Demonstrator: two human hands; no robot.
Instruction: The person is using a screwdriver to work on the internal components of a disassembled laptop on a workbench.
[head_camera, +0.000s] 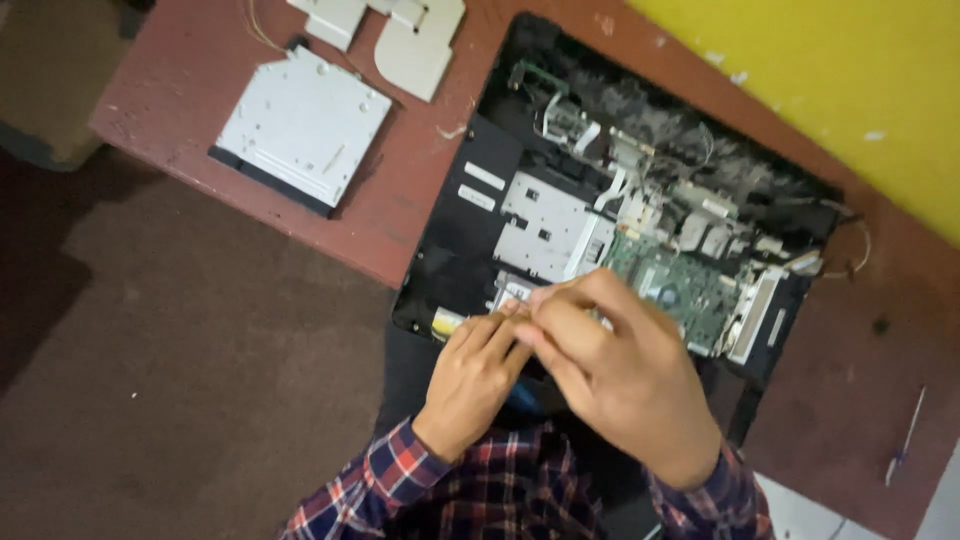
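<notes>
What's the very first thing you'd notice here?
An opened laptop with its green circuit board bare lies on the reddish table, by the yellow wall. Over its near edge, the left hand and right hand meet, fingers pinched together. At upper left lies a silver optical drive.

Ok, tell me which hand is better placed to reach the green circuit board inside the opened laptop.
Right. The right hand already overlaps the green circuit board in the opened laptop; the left hand sits by the near-left corner, farther away.

Left hand and right hand together over an opened laptop on a reddish table.
</notes>
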